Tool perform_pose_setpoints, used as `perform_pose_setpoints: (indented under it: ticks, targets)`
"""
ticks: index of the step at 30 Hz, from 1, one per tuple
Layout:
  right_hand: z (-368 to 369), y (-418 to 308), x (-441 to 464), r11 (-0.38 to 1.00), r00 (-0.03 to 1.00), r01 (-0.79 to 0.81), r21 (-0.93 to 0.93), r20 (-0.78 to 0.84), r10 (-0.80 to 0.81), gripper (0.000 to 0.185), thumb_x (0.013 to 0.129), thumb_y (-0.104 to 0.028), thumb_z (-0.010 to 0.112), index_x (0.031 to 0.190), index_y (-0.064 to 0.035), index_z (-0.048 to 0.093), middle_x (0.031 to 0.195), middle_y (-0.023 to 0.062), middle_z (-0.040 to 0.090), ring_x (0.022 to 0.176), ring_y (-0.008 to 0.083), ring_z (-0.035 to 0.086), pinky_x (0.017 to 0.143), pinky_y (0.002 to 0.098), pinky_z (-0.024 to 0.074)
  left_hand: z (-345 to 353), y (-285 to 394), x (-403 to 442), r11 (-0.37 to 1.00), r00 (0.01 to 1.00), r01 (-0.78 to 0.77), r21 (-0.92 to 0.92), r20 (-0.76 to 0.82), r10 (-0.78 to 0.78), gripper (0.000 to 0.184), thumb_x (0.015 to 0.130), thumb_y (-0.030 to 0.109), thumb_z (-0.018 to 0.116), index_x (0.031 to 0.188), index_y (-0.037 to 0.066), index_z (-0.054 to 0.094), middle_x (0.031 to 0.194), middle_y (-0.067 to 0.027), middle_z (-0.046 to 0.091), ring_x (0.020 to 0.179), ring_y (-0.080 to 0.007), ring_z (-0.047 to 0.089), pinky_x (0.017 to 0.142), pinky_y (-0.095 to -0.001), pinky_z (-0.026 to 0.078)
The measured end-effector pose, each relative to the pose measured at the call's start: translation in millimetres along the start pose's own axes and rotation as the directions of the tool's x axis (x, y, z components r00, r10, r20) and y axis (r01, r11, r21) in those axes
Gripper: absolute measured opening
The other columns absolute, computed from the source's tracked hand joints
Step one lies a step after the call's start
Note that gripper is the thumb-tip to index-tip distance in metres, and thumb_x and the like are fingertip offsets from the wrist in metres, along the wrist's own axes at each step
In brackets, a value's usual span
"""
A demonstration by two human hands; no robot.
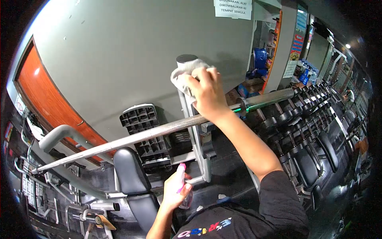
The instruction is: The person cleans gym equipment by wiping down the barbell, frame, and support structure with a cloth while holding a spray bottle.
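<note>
My right hand [207,93] presses a light grey cloth [181,81] around the upper end of an upright metal post with a black cap [187,58]. Its fingers are bent over the cloth. Lower down, my left hand [174,191] is wrapped round a small spray bottle [181,175] with a pink and white top; the clear lower part shows beneath the fingers. A long steel barbell [139,137] runs slantwise across the view, passing behind or under my right forearm; I cannot tell whether they touch.
A black padded bench [131,171] stands at lower left, near a black plastic step platform [145,135]. Racks of dumbbells [294,107] line the right side. A grey wall [139,51] with a printed notice [233,8] is ahead; an orange door [51,95] is at left.
</note>
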State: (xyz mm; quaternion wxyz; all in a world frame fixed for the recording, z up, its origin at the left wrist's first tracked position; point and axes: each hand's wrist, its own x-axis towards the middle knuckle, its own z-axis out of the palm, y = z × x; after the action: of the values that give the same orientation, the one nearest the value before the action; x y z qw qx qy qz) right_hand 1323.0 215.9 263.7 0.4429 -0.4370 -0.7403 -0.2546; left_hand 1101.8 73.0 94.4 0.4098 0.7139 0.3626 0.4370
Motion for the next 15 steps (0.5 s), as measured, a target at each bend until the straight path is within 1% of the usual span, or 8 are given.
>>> perform_pose_setpoints:
  ticks: [4, 8, 9, 10, 11, 13, 14, 15]
  targets:
    - [-13, 13, -31, 0.977, 0.965, -0.005, 0.215, 0.255, -0.051, 0.04, 0.073, -0.006, 0.069, 0.111, -0.0149, 0.062, 0.106, 0.0088, 0.056, 0.107, 0.0303, 0.053, 0.091, 0.0439, 0.0443, 1, 1, -23, 0.977, 0.988, 0.107, -0.185, -0.089, -0.125, 0.072, 0.088, 0.045, 0.063, 0.141, 0.002, 0.041, 0.095, -0.0118, 0.063, 0.073, -0.0188, 0.067, 0.068, -0.0307, 0.055]
    - [-22, 53, -33, 0.867, 0.765, -0.066, 0.494, 0.583, -0.274, 0.045, 0.077, 0.001, 0.063, 0.121, -0.0099, 0.06, 0.109, 0.011, 0.062, 0.106, 0.0278, 0.057, 0.096, 0.0367, 0.0448, 2, -13, -32, 0.983, 0.988, 0.1, -0.151, -0.106, -0.117, 0.072, 0.088, 0.041, 0.065, 0.144, 0.004, 0.038, 0.095, -0.0111, 0.063, 0.073, -0.0176, 0.067, 0.068, -0.0311, 0.056]
    - [-41, 47, -23, 0.793, 0.757, -0.325, 0.516, 0.645, -0.109, 0.04, 0.081, 0.001, 0.059, 0.12, -0.006, 0.06, 0.112, 0.0096, 0.063, 0.107, 0.0207, 0.058, 0.094, 0.0326, 0.0451, 4, -13, -33, 0.984, 0.988, 0.097, -0.152, -0.108, -0.114, 0.072, 0.088, 0.041, 0.065, 0.144, 0.004, 0.038, 0.095, -0.0111, 0.063, 0.073, -0.0176, 0.067, 0.068, -0.0311, 0.056]
    - [-43, 52, -21, 0.679, 0.802, -0.46, 0.572, 0.596, 0.042, 0.034, 0.086, 0.001, 0.055, 0.12, -0.0037, 0.06, 0.11, 0.0066, 0.064, 0.105, 0.0135, 0.057, 0.092, 0.0284, 0.0449, 7, -13, -34, 0.979, 0.987, 0.08, -0.188, -0.121, -0.104, 0.072, 0.088, 0.041, 0.065, 0.144, 0.004, 0.038, 0.095, -0.011, 0.063, 0.073, -0.0174, 0.067, 0.068, -0.031, 0.056]
    - [-43, 58, -18, 0.356, 0.75, -0.658, 0.663, 0.616, 0.239, 0.027, 0.092, -0.004, 0.055, 0.118, -0.0043, 0.061, 0.109, 0.0038, 0.065, 0.1, 0.0109, 0.059, 0.089, 0.027, 0.0461, 9, -13, -35, 0.972, 0.986, 0.062, -0.225, -0.136, -0.094, 0.072, 0.088, 0.041, 0.065, 0.144, 0.003, 0.039, 0.094, -0.011, 0.063, 0.072, -0.0171, 0.067, 0.067, -0.031, 0.056]
    - [-61, 57, 3, 0.361, 0.784, -0.561, 0.745, 0.338, 0.521, 0.024, 0.096, -0.019, 0.058, 0.116, -0.0057, 0.063, 0.105, 0.0016, 0.065, 0.092, 0.0099, 0.06, 0.082, 0.0251, 0.0486, 12, -16, -34, 0.976, 0.987, 0.059, -0.209, -0.134, -0.088, 0.071, 0.088, 0.04, 0.065, 0.143, 0.004, 0.039, 0.094, -0.0109, 0.063, 0.071, -0.0171, 0.067, 0.067, -0.0305, 0.056]
    - [-55, 64, 14, 0.359, 0.736, -0.412, 0.837, 0.074, 0.673, 0.023, 0.098, -0.025, 0.054, 0.099, -0.0073, 0.068, 0.078, -0.002, 0.065, 0.07, 0.0083, 0.062, 0.063, 0.0261, 0.0505, 13, -16, -32, 0.98, 0.989, 0.059, -0.188, -0.121, -0.083, 0.07, 0.087, 0.039, 0.065, 0.143, 0.004, 0.04, 0.094, -0.0109, 0.064, 0.069, -0.017, 0.066, 0.066, -0.0301, 0.056]
    - [-60, 59, 29, 0.288, 0.734, -0.243, 0.926, -0.019, 0.679, 0.024, 0.098, -0.025, 0.055, 0.099, -0.0044, 0.067, 0.082, 0.0001, 0.065, 0.073, 0.0093, 0.06, 0.068, 0.0304, 0.0499, 14, -7, -31, 0.979, 0.984, 0.118, -0.163, -0.111, -0.137, 0.067, 0.085, 0.034, 0.066, 0.141, 0.005, 0.043, 0.095, -0.0105, 0.064, 0.072, -0.0183, 0.066, 0.069, -0.0311, 0.055]
